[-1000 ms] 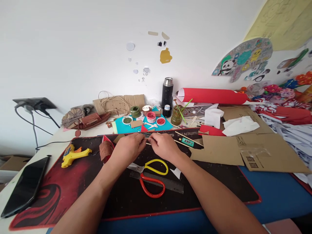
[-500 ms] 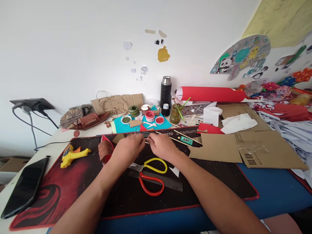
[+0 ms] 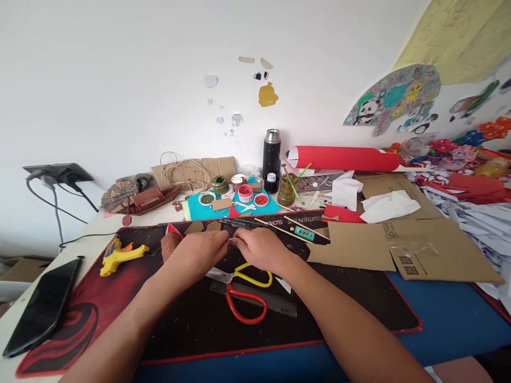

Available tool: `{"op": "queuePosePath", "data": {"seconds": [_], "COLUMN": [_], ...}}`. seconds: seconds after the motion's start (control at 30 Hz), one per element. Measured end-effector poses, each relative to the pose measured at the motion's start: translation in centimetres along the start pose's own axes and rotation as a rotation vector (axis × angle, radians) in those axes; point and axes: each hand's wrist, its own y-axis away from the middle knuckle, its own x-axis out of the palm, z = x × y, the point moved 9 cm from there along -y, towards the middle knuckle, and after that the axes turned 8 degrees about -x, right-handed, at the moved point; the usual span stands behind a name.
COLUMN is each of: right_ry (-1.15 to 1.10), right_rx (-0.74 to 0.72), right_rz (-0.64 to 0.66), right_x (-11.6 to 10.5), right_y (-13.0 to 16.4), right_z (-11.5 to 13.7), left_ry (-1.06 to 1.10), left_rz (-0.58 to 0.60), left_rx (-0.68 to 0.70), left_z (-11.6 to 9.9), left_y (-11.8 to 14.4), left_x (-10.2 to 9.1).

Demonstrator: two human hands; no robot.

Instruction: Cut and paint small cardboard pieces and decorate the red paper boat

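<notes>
My left hand and my right hand meet fingertip to fingertip over the black and red mat. Both pinch a thin wooden stick, which the fingers almost wholly hide. Just below the hands lie scissors with one yellow and one red handle, resting across a dark ruler. A brown and red paper piece sits beside my left wrist. A dark craft knife and long wooden sticks lie just beyond the hands.
A yellow glue gun and a black phone lie at the left. Paint pots, a brush jar and a black flask stand behind. A red paper roll and flat cardboard fill the right.
Both hands have drawn a little closer to me and slightly left, still joined at the fingertips, so they now cover the top of the scissors. The view shifted slightly.
</notes>
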Motion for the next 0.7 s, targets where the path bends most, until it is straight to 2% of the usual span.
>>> {"op": "queuePosePath", "data": {"seconds": [0.13,0.27,0.37,0.57,0.7], "right_ry": [-0.04,-0.077,-0.064,0.043,0.076], "right_rx": [-0.031,-0.037,-0.032,0.033,0.043], "right_rz": [0.037,0.068,0.083,0.106,0.103], "right_x": [0.7,1.2,1.5,2.3,2.7], "right_y": [0.1,0.1,0.0,-0.1,-0.3], "right_z": [0.9,1.1,1.1,0.4,0.0], "left_ry": [-0.043,0.036,0.073,-0.046,-0.081], "left_rz": [0.029,0.01,0.019,0.096,0.098], "left_rx": [-0.054,-0.028,-0.018,-0.023,0.01], "left_z": [0.8,0.9,0.9,0.1,-0.6], "left_y": [1.2,1.6,1.3,0.0,-0.4], "left_x": [0.5,0.4,0.9,2.7,3.3]}}
